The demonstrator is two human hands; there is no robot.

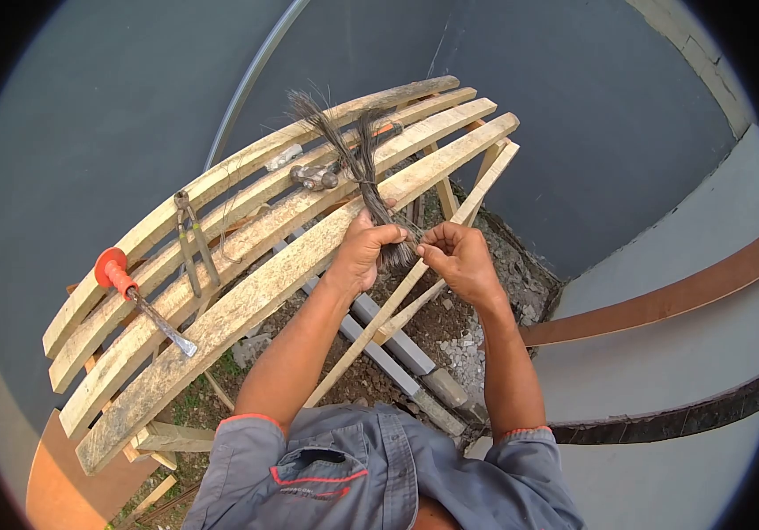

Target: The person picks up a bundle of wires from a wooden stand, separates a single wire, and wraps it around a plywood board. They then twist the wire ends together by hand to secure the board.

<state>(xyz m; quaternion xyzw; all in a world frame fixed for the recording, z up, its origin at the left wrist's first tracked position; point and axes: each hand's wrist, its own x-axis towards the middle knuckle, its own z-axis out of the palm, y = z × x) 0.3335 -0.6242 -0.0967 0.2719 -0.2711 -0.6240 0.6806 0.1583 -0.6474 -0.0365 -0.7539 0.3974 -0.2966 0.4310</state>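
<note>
My left hand (367,246) is closed around a bundle of thin dark wire (366,172), whose loose ends fan out over the slatted wooden bench (260,256). The lower ends of the bundle stick out below my fist. Close beside it, my right hand (459,254) is pinched at the wire ends, with thumb and forefinger together on what look like thin strands. A hammer (316,177) with a metal head lies on the slats just left of the bundle. Further left rest end-cutting pincers (194,238) and a chisel (154,314) with an orange guarded grip.
A pale chunk (284,157) sits between the back slats. Below the bench are metal bars (379,358), rubble (463,353) and crossed wooden legs (397,305). A dark wall (573,132) stands behind, and a curved brown strip (653,296) runs at right.
</note>
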